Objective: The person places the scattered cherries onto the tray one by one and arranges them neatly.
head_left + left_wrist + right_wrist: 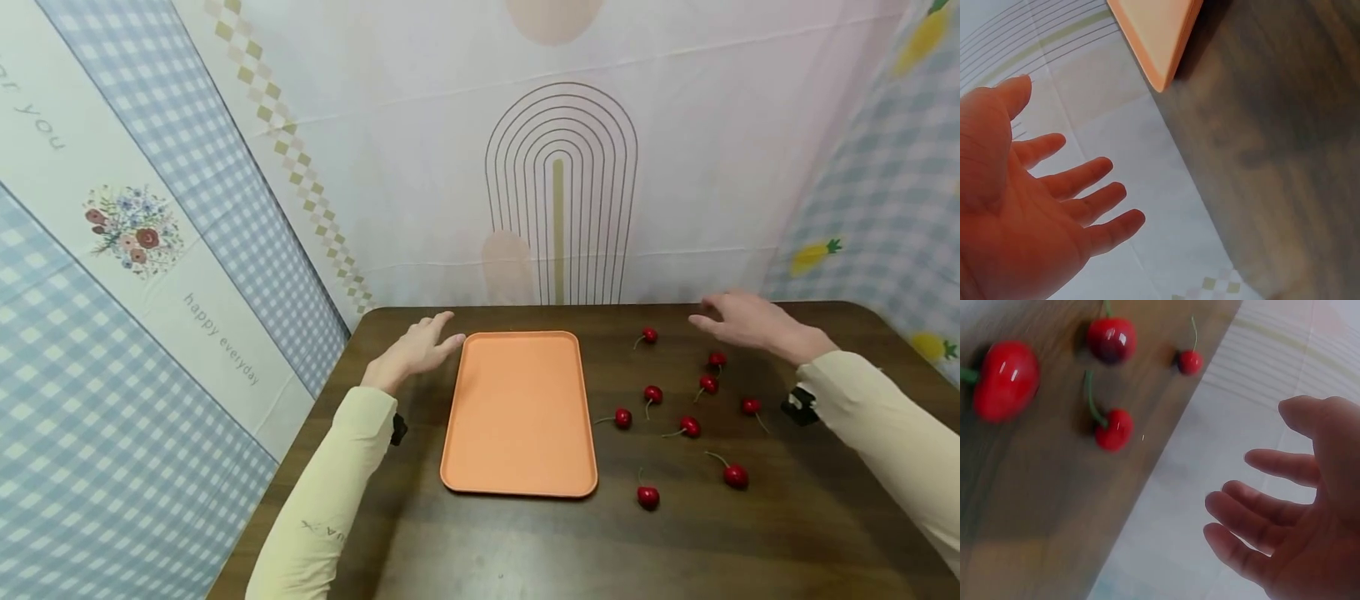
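My left hand [415, 350] hovers by the far left corner of an orange tray [521, 417], its fingers spread and holding nothing. In the left wrist view the left palm [1029, 231] faces the camera, with the tray's corner [1159, 69] beyond it. Over the far right of the table, my right hand [757, 322] has its fingers loosely bent around nothing. Nearest to it are a red cherry [717, 359] with a stem and another cherry [649, 335] farther left. The right wrist view shows several cherries beside the right hand [1285, 531], apart from its fingers.
More stemmed cherries lie scattered right of the tray, among them one cherry [648, 497] near the front and one cherry [736, 476] to its right. The dark wooden table [465, 550] ends at a patterned cloth backdrop [420, 208]. Checked cloth [247, 208] hangs at the left.
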`<state>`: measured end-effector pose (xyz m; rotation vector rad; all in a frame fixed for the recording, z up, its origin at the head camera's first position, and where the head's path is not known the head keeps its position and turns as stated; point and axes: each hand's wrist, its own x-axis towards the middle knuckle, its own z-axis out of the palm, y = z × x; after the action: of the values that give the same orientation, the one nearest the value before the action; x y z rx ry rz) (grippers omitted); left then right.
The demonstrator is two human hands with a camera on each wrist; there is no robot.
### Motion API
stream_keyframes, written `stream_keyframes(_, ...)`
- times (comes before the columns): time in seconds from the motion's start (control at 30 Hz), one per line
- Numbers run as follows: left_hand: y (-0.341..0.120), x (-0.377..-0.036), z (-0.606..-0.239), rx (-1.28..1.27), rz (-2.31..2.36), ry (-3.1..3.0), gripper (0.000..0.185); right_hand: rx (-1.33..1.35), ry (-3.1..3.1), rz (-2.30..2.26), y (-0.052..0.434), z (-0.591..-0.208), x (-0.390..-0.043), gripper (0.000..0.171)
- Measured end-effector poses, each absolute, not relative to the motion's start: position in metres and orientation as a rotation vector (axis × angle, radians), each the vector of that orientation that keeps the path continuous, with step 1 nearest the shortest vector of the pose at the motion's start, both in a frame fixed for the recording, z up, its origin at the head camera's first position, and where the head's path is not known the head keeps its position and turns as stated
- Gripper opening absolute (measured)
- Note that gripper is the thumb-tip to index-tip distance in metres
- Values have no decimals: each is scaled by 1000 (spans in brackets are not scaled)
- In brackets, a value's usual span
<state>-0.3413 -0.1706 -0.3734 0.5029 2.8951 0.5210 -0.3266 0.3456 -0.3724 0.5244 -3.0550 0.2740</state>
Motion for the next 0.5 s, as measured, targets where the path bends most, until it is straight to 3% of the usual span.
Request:
stream_keyframes(0.2, -172, -334, -382, 527, 612, 2861, 66, 611, -3029, 363, 326, -379, -332, 38)
stream_keyframes(0.5, -171, -319, -392, 565, 760, 2874, 62, 610, -3067, 380, 299, -390, -340, 28)
